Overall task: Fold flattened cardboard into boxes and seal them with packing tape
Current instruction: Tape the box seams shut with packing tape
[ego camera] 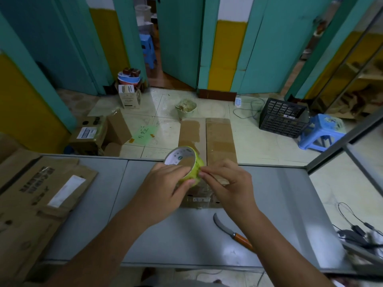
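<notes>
My left hand grips a yellow-green roll of packing tape above the grey table. At the roll's right edge, the thumb and forefinger of my right hand pinch the tape. Under both hands stands a long cardboard box with its top flaps closed; it reaches out past the table's far edge. A stack of flattened cardboard lies on the table's left end.
A curved knife with an orange handle lies on the table near my right forearm. Cables and a dark device sit at the right. On the floor beyond are cardboard boxes, a black crate and a blue stool.
</notes>
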Motion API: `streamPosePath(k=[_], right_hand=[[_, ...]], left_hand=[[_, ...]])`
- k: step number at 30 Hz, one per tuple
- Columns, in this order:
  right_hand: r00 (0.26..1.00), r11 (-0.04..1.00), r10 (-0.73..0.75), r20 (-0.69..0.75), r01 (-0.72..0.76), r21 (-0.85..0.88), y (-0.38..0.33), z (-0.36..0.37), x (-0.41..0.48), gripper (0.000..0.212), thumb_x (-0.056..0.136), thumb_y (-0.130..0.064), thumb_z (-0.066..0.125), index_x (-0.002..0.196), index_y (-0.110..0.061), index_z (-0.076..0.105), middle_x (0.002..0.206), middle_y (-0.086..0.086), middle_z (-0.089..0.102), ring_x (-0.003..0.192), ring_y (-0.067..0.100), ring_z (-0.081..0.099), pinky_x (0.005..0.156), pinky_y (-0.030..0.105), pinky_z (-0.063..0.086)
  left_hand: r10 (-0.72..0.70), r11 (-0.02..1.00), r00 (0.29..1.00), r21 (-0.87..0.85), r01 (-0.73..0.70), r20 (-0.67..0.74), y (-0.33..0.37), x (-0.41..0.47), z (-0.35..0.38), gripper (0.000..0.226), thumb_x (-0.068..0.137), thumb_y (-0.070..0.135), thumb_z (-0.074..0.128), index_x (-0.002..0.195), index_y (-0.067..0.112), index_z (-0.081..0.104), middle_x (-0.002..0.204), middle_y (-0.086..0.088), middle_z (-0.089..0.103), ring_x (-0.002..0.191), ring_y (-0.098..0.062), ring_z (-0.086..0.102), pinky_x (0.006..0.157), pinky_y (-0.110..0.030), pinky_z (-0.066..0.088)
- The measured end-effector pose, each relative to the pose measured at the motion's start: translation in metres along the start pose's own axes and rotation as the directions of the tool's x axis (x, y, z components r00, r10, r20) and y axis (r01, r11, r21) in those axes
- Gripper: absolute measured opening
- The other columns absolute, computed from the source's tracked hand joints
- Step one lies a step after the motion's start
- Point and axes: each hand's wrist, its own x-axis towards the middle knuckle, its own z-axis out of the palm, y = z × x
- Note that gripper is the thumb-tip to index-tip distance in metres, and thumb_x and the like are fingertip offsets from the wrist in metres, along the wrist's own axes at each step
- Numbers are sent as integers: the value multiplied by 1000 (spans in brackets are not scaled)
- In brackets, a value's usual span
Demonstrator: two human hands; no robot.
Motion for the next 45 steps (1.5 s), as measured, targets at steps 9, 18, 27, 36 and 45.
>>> streamPosePath(k=[9, 18, 27, 36, 45], right_hand=[[976, 985, 173, 136, -173, -6, -2, -9, -3, 23, 94, -12, 76, 93, -33, 66, 92, -15, 64, 91, 11, 63, 79, 23, 50], [878, 857, 378, 292, -452, 248, 10, -29, -3, 12, 102, -20, 62, 92, -25, 67, 82, 9, 64, 72, 19, 57, 63, 31, 48], [842, 806, 365, 398, -500, 318, 17, -44, -5, 15, 103, -10, 61, 92, -15, 69, 81, 4, 71, 77, 17, 67, 72, 25, 54], [755, 504, 471, 456, -655, 564, 14, -42, -7, 13, 96, -24, 67, 88, -15, 70, 79, 9, 64, 75, 23, 62, 73, 34, 52], [707, 490, 612, 354, -691, 532, 28, -42, 1, 19, 79, -29, 82, 75, -18, 67, 68, 4, 51, 66, 18, 51, 63, 27, 52]], left_hand=[[-43, 997, 995, -62, 49, 91, -1, 2, 4, 37, 99, 56, 52, 98, 25, 71, 79, 9, 64, 78, -16, 52, 71, -40, 47], [-92, 841, 974, -508, 186, 205, -10, -4, 9, 34, 95, 50, 70, 88, 17, 72, 78, -1, 66, 77, -22, 63, 71, -45, 52], [-131, 905, 969, -373, 203, 210, -15, 2, 8, 34, 92, 56, 70, 72, 30, 64, 60, 9, 57, 54, -8, 54, 49, -20, 38], [-339, 931, 934, -105, 351, 112, -23, 10, 10, 79, 74, 93, 62, 61, 14, 62, 55, -4, 54, 44, -7, 45, 46, -27, 33], [-58, 375, 968, -893, 248, 244, -32, 5, -1, 57, 91, 55, 79, 70, 4, 61, 59, -15, 57, 52, -17, 56, 53, -26, 44]])
